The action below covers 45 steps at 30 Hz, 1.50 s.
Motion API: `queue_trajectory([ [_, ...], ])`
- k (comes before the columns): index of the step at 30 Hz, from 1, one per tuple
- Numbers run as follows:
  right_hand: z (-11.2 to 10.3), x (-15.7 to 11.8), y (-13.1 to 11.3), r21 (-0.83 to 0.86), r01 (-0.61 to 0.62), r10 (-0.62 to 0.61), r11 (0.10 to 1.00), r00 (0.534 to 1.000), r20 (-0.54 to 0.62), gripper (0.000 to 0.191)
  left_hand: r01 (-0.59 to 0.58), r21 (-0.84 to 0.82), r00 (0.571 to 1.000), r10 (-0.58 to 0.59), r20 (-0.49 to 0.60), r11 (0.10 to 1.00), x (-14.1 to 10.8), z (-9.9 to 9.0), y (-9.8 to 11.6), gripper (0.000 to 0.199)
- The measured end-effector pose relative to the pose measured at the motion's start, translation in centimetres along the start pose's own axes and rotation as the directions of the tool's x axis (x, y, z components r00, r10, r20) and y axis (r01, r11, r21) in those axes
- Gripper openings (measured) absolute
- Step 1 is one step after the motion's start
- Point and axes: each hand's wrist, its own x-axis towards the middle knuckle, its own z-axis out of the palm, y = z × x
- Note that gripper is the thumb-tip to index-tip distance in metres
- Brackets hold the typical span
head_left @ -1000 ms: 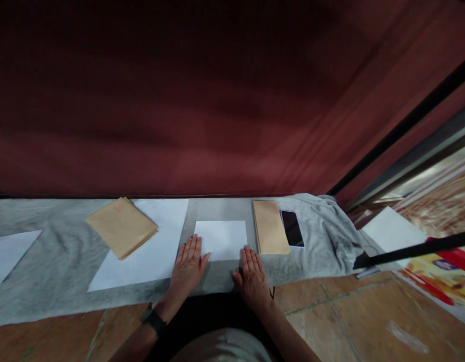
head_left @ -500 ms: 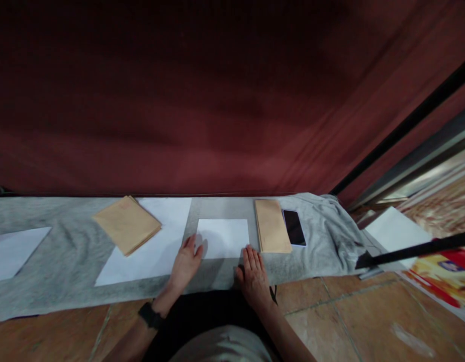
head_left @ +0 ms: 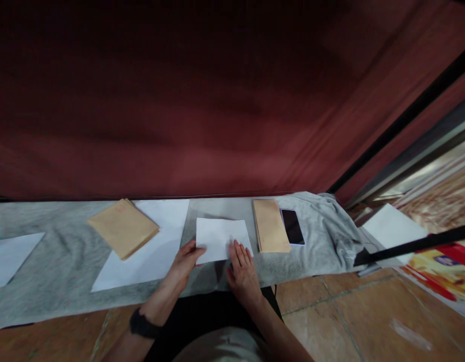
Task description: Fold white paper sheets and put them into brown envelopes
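Note:
A small rectangular sheet of white paper (head_left: pixel 219 234) lies in front of me, its near left part lifted slightly off the grey cloth. My left hand (head_left: pixel 185 259) pinches its near left edge, thumb on top. Stretched fingers of my right hand (head_left: pixel 243 269) rest on the sheet's near right part. To the right is a stack of brown envelopes (head_left: pixel 271 226), with a dark-screened phone (head_left: pixel 293 227) beside it. Left of my hands, another stack of brown envelopes (head_left: pixel 122 226) lies partly over larger white paper (head_left: pixel 149 266).
Grey cloth (head_left: pixel 70 281) covers the long, narrow surface, with more white paper (head_left: pixel 13 256) at far left. A dark red curtain-like sheet (head_left: pixel 217 125) rises behind it. At right, a black pole (head_left: pixel 413 251) crosses above the tiled floor (head_left: pixel 322 311).
My left hand has gripped the small sheet and raised its near left edge a little. My right hand has slid left and forward onto the paper.

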Motion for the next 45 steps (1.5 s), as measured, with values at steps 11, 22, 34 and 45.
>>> queue_trajectory([
  [11,-4.9,7.7,-1.6,0.898,-0.427,0.478,0.102,0.813,0.332,0.048,0.005,-0.338,0.997,-0.029,-0.065,0.941,0.0,1.0,0.2,0.052],
  [22,1.9,7.7,3.4,0.789,-0.473,0.572,0.393,0.797,0.193,0.047,-0.135,0.078,0.988,0.128,0.087,0.988,1.7,0.2,-3.9,0.043],
  [34,3.0,1.1,1.4,0.093,-0.059,0.059,0.994,0.998,0.006,0.048,-0.204,0.56,0.961,0.274,-0.043,0.803,2.7,-0.2,-5.2,0.037],
  [45,3.4,0.7,1.4,-0.168,0.087,-0.077,0.982,0.995,0.064,0.052,-0.766,0.642,0.585,0.456,0.671,0.038,6.3,8.5,-6.2,0.053],
])
